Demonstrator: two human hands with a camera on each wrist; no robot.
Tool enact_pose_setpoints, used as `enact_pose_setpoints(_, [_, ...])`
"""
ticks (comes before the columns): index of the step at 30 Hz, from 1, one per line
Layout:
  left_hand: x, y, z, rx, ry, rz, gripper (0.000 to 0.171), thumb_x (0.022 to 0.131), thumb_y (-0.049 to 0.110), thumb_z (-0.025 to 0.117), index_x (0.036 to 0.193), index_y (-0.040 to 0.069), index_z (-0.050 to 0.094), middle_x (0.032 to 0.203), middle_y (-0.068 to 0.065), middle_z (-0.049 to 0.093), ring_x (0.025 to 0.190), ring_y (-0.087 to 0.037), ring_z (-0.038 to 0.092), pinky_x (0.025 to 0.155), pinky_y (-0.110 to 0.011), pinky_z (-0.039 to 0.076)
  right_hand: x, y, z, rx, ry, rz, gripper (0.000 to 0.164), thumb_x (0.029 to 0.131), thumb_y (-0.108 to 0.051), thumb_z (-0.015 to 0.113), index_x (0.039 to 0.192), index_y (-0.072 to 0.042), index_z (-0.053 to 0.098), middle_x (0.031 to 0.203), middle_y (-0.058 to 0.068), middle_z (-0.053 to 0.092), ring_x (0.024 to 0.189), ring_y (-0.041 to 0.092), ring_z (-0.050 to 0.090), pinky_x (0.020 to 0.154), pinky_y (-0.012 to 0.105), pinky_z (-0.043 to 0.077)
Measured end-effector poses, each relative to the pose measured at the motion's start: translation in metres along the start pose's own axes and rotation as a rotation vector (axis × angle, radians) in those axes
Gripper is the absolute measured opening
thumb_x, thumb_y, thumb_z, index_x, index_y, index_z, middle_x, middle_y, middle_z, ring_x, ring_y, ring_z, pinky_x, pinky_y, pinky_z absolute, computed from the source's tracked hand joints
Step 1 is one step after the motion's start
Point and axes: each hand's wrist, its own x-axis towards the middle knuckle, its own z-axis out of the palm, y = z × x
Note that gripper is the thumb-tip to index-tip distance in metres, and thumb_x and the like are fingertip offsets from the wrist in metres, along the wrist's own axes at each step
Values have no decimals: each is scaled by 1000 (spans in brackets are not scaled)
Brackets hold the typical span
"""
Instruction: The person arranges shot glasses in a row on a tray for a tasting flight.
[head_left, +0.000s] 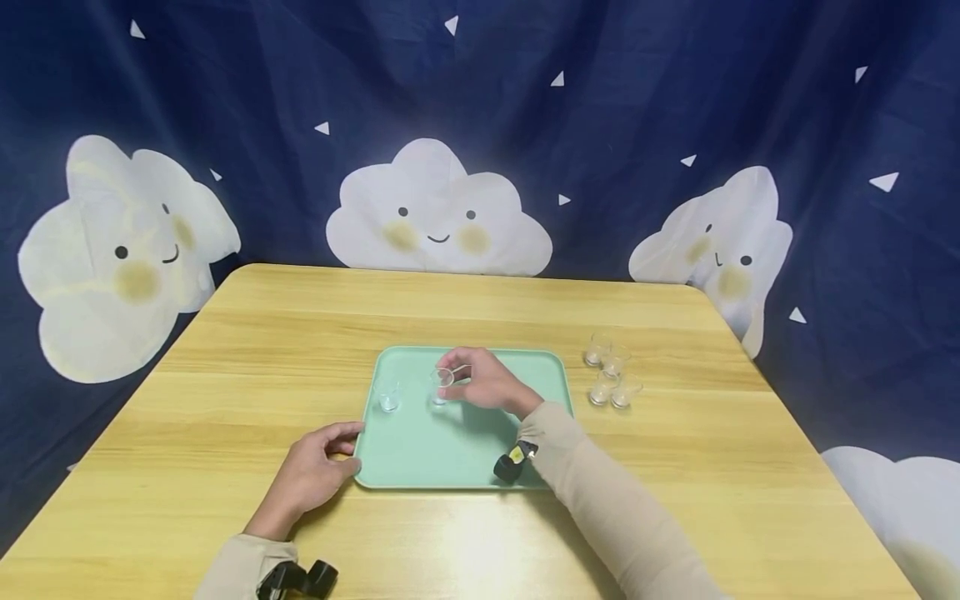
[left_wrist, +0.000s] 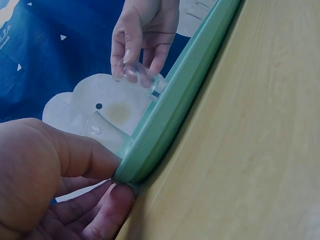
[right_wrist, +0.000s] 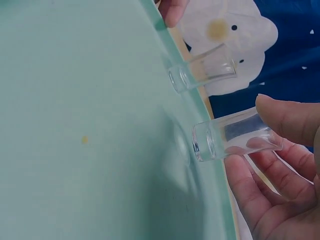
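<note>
I see the right hand [head_left: 483, 379] clamped on a small clear see-through cup [right_wrist: 212, 142] with a round shape and a thick bottom. The thumb is on one side of the cup and the fingers are on the other side. The cup is upright over the pale green tray [head_left: 435, 446], which is flat with round corners and a raised rim. The bottom of the cup is very close to the tray, but I cannot tell if they touch.

Just left of it, a second small clear cup [head_left: 388, 400] stands upright on the tray, near the left rim. The left hand [head_left: 318, 467] is at the tray's left side, by the near corner. Its thumb and a finger touch the edge, with a gap between them. I cannot tell if it pinches the tray or only rests there.

To the right of the tray, four more small clear cups [head_left: 597, 393] are bunched close together on the light yellow wooden table [head_left: 450, 308]. I can see beige sleeves [head_left: 607, 500] on both arms, and a small black gadget [head_left: 507, 468] at each wrist. Behind the table hangs a dark blue cloth [head_left: 637, 50] with smiling white clouds [head_left: 438, 183] and little white triangles.
</note>
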Motion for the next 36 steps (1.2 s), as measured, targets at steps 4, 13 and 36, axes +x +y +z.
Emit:
enact_pose_setpoints(4, [0, 2, -1, 3, 0, 2, 48, 82, 5, 68, 130, 5, 61, 104, -6, 66, 98, -21, 59, 79, -36, 45, 3, -3, 4, 1, -6, -1, 35, 81, -2, 76, 113, 2, 62, 103, 11, 62, 98, 24, 63, 90, 33, 48])
enact_pose_setpoints(13, [1, 2, -1, 10, 0, 3, 49, 82, 5, 68, 130, 5, 60, 105, -6, 66, 98, -21, 59, 80, -36, 45, 9, -6, 11, -19, -10, 8, 34, 79, -3, 78, 111, -1, 64, 100, 7, 62, 96, 19, 64, 88, 27, 48])
enact_pose_setpoints(36, [-1, 0, -1, 12, -13, 4, 48, 82, 6, 67, 130, 5, 61, 105, -5, 66, 99, -21, 60, 81, -37, 45, 17, -9, 28, -83, -4, 42, 36, 78, -7, 81, 110, -6, 66, 101, -1, 61, 96, 17, 62, 85, 28, 48])
